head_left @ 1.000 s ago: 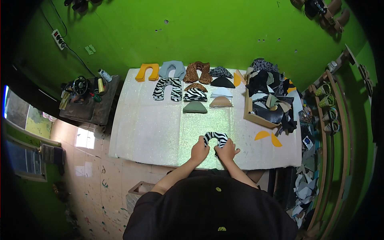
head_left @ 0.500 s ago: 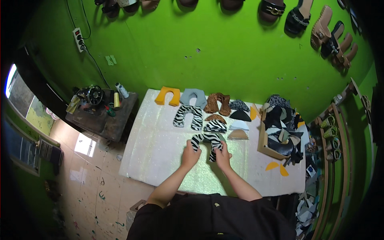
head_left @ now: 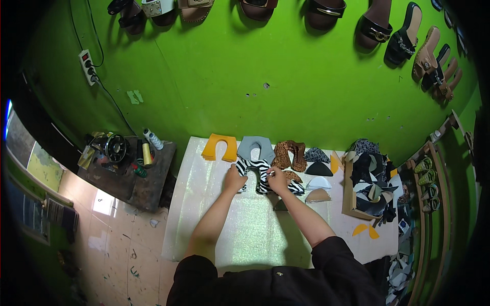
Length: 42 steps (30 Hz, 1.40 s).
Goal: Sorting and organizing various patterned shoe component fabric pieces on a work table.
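Observation:
My left hand [head_left: 235, 180] and my right hand [head_left: 277, 181] grip the two sides of a black-and-white zebra-print U-shaped piece [head_left: 251, 164], with its curved end away from me. It lies over the spot of the zebra-print stack, just below a grey U-shaped stack [head_left: 256, 148]. To the left of that is a yellow-orange U-shaped stack [head_left: 221, 145]; to the right, a brown leopard-print one [head_left: 290, 155]. Beside my right hand, partly covered by it, are small zebra-print half-round pieces [head_left: 296, 188] and a leopard-print one [head_left: 293, 177].
Half-round pieces in black [head_left: 318, 169], white [head_left: 319, 183] and tan [head_left: 318, 195] lie to the right. A cardboard box [head_left: 349, 200] full of scraps stands beyond them, with yellow offcuts [head_left: 366, 231] in front. A sewing machine [head_left: 113, 148] is at the left; sandals [head_left: 324, 14] hang on the green wall.
Both hands have moved away from my body with the zebra-print piece, from the near middle of the table to the zebra-print stack. The view has shifted too.

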{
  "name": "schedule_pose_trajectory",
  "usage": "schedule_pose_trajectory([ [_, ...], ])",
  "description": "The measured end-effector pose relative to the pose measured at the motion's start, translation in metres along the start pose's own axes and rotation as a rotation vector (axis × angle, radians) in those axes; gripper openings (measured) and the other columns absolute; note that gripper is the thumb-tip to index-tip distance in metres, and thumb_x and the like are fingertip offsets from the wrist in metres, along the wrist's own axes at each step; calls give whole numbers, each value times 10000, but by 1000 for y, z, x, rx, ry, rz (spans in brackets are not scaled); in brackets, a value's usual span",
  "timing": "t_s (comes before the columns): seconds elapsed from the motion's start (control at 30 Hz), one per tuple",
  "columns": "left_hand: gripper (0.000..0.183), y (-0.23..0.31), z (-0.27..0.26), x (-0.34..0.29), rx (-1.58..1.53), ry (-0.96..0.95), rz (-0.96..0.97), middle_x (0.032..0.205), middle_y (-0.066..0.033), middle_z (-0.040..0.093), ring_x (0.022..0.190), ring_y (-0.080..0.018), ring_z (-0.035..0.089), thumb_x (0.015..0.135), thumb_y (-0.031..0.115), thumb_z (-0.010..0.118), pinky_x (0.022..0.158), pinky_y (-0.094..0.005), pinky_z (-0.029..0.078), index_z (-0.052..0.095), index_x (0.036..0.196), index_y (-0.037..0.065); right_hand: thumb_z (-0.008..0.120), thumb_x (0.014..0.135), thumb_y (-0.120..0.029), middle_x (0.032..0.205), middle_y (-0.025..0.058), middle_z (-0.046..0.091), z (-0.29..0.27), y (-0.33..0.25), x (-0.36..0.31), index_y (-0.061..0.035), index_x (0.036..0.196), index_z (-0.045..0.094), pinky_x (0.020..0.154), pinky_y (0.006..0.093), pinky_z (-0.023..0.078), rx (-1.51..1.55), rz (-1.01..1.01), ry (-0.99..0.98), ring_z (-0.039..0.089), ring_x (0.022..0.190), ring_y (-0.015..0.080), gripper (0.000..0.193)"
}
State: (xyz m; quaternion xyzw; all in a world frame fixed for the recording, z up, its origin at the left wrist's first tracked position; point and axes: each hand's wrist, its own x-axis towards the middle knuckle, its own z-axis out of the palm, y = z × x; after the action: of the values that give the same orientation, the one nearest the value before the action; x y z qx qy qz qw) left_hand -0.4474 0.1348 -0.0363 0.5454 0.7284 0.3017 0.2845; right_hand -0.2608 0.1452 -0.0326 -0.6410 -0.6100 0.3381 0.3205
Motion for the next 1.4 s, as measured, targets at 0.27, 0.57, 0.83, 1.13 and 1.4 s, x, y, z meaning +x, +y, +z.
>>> schedule_pose_trajectory([
  [0.27, 635, 7, 4, 11, 213, -67, -99, 1117, -218, 535, 1073, -364, 513, 667, 270, 688, 909, -438, 434, 438, 1199, 27, 645, 718, -198, 783, 65, 631, 13, 0, 19, -122, 854, 652, 890, 487, 260, -132, 83, -7, 609, 808, 261, 156],
  [0.57, 807, -23, 30, 11, 20, 9, -23, 1264, -278, 435, 1140, -405, 465, 734, 193, 655, 951, -425, 410, 213, 1360, -59, 608, 759, -225, 1351, 265, 367, 37, -3, 0, -77, 1304, 436, 949, 449, 408, -261, -88, -92, 457, 1186, 380, 590],
  [0.83, 846, -3, 31, 9, 148, -45, -38, 1159, -253, 540, 1035, -368, 559, 734, 194, 682, 866, -413, 463, 194, 1369, -79, 583, 773, -206, 1356, 278, 361, 41, 2, 0, -61, 1342, 401, 995, 409, 374, -449, -86, -62, 402, 1225, 397, 615],
  [1.13, 963, -2, 1, -4, 122, 192, 113, 1315, -259, 412, 1206, -348, 438, 672, 263, 763, 1024, -410, 307, 212, 1395, -55, 622, 786, -216, 1310, 256, 347, -25, -42, -42, -52, 1288, 409, 1023, 452, 313, -32, -338, 133, 341, 1236, 415, 570],
  [1.4, 641, 60, 6, -71, -333, 312, 326, 1206, -178, 468, 1143, -293, 442, 756, 147, 697, 991, -385, 330, 393, 1300, -1, 584, 766, -167, 1210, 186, 446, -135, 23, -125, -67, 1149, 519, 961, 452, 330, -189, -433, 188, 425, 1130, 365, 401],
])
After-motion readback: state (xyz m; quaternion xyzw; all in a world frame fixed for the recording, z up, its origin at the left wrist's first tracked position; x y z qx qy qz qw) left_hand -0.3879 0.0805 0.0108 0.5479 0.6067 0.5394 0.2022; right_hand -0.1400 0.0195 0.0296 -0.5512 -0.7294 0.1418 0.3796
